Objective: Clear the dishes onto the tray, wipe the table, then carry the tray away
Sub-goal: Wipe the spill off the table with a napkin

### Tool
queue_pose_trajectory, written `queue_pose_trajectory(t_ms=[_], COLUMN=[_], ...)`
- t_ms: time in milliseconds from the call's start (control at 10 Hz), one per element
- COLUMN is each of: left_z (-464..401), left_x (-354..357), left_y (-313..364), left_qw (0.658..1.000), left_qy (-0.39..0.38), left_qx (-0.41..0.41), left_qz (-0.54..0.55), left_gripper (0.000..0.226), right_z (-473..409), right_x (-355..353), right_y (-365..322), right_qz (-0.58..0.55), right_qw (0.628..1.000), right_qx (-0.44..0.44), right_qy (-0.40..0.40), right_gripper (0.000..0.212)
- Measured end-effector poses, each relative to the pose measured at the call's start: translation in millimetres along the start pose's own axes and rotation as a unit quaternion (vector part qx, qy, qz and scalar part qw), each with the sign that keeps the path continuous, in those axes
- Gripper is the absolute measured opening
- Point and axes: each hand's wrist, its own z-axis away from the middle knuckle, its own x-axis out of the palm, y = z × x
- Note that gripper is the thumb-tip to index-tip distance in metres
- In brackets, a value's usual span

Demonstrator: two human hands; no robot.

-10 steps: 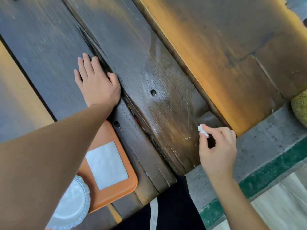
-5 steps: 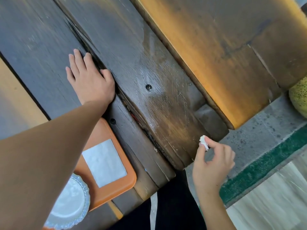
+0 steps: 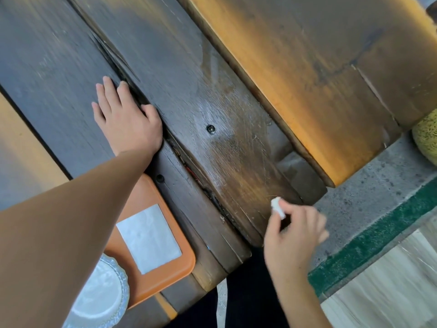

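A: Head view: how far along?
B: A plate (image 3: 99, 294) sits on the orange tray (image 3: 151, 280), so clearing looks done; wiping is under way, carrying remains.
A: Hands?
B: Right hand (image 3: 292, 235) pinches a small white wad (image 3: 277, 207) at the table (image 3: 212, 91) edge beyond the tray; left hand (image 3: 125, 121) lies flat, spread, holding nothing.
A: Room?
B: Bare planks beyond the tray, a cracked seam between them

The left hand (image 3: 126, 121) lies flat, palm down, on the dark plank wooden counter (image 3: 194, 74); the right hand (image 3: 292, 235) pinches a small crumpled white tissue (image 3: 277, 207) at its near edge (blurred), beside the orange plastic tray (image 3: 165, 273) holding a white scalloped plate (image 3: 104, 294)
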Motion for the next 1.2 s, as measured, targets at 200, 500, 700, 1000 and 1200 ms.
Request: queue_pose_trajectory(t_ms=[200,500,700,1000,1200], left_z=[0.3,0.5,-0.4,-1.2,-0.9], left_x=[-0.6,0.7,1.3,2.7,2.6], left_y=[1.0,0.5,0.0,-1.6,-0.6], left_qw=[1.000,1.000,1.000,1.000,1.000], left_qy=[0.001,0.003,0.002,-0.002,-0.008], left_qx=[0.001,0.003,0.004,0.007,0.006], left_qz=[0.003,0.002,-0.001,-0.005,-0.014], left_gripper=[0.060,0.060,0.061,0.062,0.062], right_z=[-31.6,-8.1,-138.5,-117.2,-62.9], right_x=[20.4,24.2,22.0,21.5,-5.5], right_y=[-27.5,-49.1,-57.6,-47.0,-9.6], right_qz=[-0.022,-0.013,-0.006,-0.018,-0.024], right_qw=[0.984,0.974,0.991,0.948,0.883], right_qx=[-0.169,-0.214,-0.132,-0.312,-0.417], right_qy=[-0.057,-0.080,0.016,-0.057,-0.212], right_gripper=[0.011,0.020,0.015,0.019,0.026])
